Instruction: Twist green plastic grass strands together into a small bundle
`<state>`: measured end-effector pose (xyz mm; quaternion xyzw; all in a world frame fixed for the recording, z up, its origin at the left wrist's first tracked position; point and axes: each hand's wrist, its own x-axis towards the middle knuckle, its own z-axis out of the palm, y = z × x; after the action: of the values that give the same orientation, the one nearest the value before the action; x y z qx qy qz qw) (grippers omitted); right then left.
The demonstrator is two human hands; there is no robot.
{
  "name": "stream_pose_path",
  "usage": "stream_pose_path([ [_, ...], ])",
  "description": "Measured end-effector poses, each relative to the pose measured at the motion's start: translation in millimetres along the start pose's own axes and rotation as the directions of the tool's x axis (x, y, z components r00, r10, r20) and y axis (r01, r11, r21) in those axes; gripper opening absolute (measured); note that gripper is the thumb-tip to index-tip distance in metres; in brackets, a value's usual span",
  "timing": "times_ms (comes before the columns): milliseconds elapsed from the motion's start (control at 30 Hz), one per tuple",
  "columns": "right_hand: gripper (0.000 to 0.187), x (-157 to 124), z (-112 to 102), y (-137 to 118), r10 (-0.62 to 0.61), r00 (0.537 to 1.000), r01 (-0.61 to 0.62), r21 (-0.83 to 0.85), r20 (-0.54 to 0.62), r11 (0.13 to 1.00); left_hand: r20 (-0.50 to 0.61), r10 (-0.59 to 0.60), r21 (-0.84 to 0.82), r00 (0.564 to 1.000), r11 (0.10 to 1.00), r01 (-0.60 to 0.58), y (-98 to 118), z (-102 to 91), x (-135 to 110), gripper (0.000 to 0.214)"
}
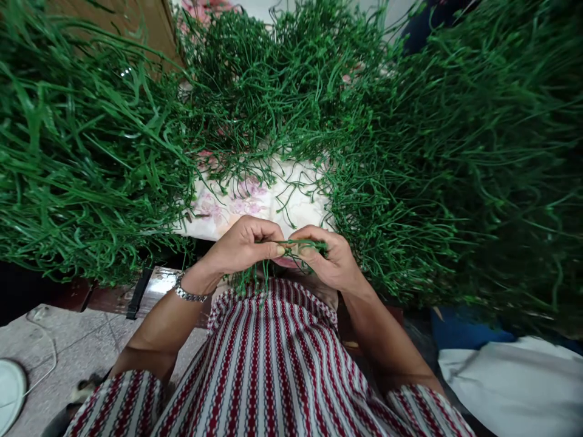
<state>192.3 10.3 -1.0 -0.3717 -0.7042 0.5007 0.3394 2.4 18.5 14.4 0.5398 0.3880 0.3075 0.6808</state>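
Observation:
Close in front of my body, both hands meet over a few thin green plastic-looking stems (310, 243). My left hand (248, 244) pinches them between thumb and forefinger, and more stems (248, 280) hang below its palm. Its wrist carries a metal-band watch or bracelet (190, 294). My right hand (328, 255) is closed on the same stems, thumb against the curled forefinger, with green ends showing inside its grip. The thumb tips are nearly touching. Exactly how the stems join between the fingers is too small to make out.
Large heaps of similar green pieces lie on the left (82, 152), at the back (282, 79) and on the right (410, 164). Between them shows a floral cloth (232, 203) with loose stems. A white sheet or bag (514, 382) is at lower right, a white round object (11, 394) at lower left.

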Motion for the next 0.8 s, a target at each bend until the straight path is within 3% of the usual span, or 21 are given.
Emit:
stream_pose_path([
  [133,0.027,3,-10,-5,-0.084,0.996,0.083,-0.246,0.009,0.966,-0.091,0.059,0.15,0.994,0.988,-0.044,4,6.4,4,0.017],
  [233,0.024,4,-12,-6,-0.147,0.988,0.152,-0.297,0.037,0.943,-0.134,0.074,0.208,0.988,0.977,-0.045,5,10.3,4,0.015],
  [433,0.03,3,-14,-1,-0.215,0.97,0.24,-0.318,0.112,0.917,-0.117,0.044,0.263,0.992,0.965,-0.012,7,14.1,2,0.011],
  [500,0.032,2,-13,2,-0.222,0.969,0.245,-0.309,0.11,0.919,-0.121,0.028,0.21,0.992,0.978,-0.002,6,15.0,2,0.009],
  [667,0.026,-4,-10,8,-0.164,0.985,0.172,-0.178,0.061,0.969,-0.092,-0.06,-0.105,0.994,0.993,0.051,-3,16.5,3,0.015],
  [800,0.026,-11,-6,8,-0.089,0.996,0.089,-0.009,0.029,0.996,-0.072,-0.06,-0.176,0.996,0.983,0.047,-7,18.9,4,0.028],
])
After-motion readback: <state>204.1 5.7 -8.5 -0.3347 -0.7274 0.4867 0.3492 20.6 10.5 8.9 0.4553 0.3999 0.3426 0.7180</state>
